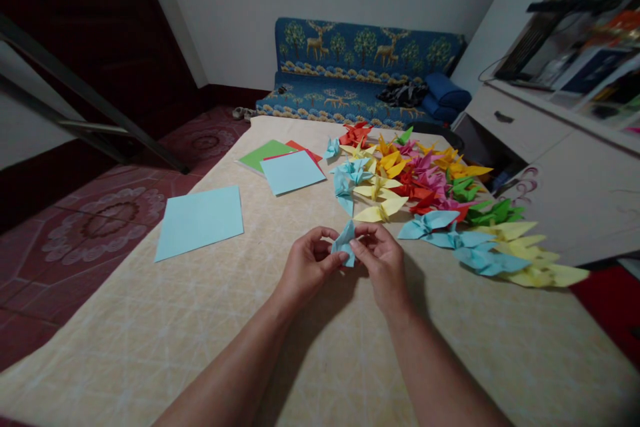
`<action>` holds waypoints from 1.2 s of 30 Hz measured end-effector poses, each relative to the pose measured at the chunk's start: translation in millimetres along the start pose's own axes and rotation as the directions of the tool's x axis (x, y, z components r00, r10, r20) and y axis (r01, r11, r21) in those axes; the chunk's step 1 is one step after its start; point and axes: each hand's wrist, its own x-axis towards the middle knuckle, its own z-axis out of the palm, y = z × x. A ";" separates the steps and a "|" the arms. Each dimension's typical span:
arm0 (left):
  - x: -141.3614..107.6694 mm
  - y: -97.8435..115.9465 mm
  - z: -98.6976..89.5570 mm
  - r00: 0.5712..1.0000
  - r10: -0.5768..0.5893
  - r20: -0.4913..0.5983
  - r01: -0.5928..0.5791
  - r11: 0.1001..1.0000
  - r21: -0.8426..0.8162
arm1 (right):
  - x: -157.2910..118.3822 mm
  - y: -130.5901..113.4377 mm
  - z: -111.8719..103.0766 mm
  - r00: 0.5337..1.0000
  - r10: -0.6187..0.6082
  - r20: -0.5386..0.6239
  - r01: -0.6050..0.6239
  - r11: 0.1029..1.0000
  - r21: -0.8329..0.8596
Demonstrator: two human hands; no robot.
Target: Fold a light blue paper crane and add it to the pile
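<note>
A small folded light blue paper is held between both hands above the table. My left hand pinches its left side with thumb and fingers. On its right side my right hand grips it, thumb across the front. Many folded paper cranes in red, yellow, orange, pink, green and blue lie beyond and to the right of the hands. A flat light blue sheet rests at the left. Behind it, another light blue sheet overlaps green and red sheets.
The table has a pale patterned cloth. Past its far edge stands a blue sofa with a deer pattern. A white cabinet is at the right, and a metal frame leans at the left.
</note>
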 end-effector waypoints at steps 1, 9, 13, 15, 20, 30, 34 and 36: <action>0.2 -0.4 -0.4 1.000 0.002 0.004 -0.002 1.000 0.009 | 0.2 -0.2 -0.2 1.000 -0.005 0.005 0.005 1.000 0.001; -1.2 5.1 1.4 0.999 0.000 -0.054 0.000 1.000 0.010 | 0.4 -2.0 2.6 0.996 0.067 0.057 -0.069 0.997 0.030; -2.3 6.1 2.3 0.998 0.021 -0.052 -0.021 1.000 0.002 | -0.8 -2.1 4.1 0.996 0.090 0.029 -0.092 0.992 0.082; -1.7 5.2 2.1 0.999 0.019 -0.042 -0.020 1.000 -0.008 | -1.0 -2.6 4.1 0.993 0.102 0.053 -0.107 0.990 0.087; 0.7 3.6 1.2 0.999 -0.005 -0.042 0.003 0.998 -0.062 | 0.0 -6.2 3.2 0.985 0.100 0.140 -0.108 0.993 0.055; -2.3 11.0 0.8 0.992 -0.118 -0.053 0.106 0.975 -0.197 | 0.4 -5.7 -1.2 0.995 -0.014 0.102 0.015 1.000 -0.009; -1.5 7.6 -0.9 0.986 -0.152 -0.073 0.128 0.956 -0.264 | 0.5 -5.2 -1.3 0.993 -0.064 0.101 0.072 0.995 -0.070; -0.9 5.8 -1.1 0.985 -0.143 -0.093 0.114 0.957 -0.266 | 0.2 -6.0 -0.8 0.991 -0.072 0.110 0.081 0.993 -0.083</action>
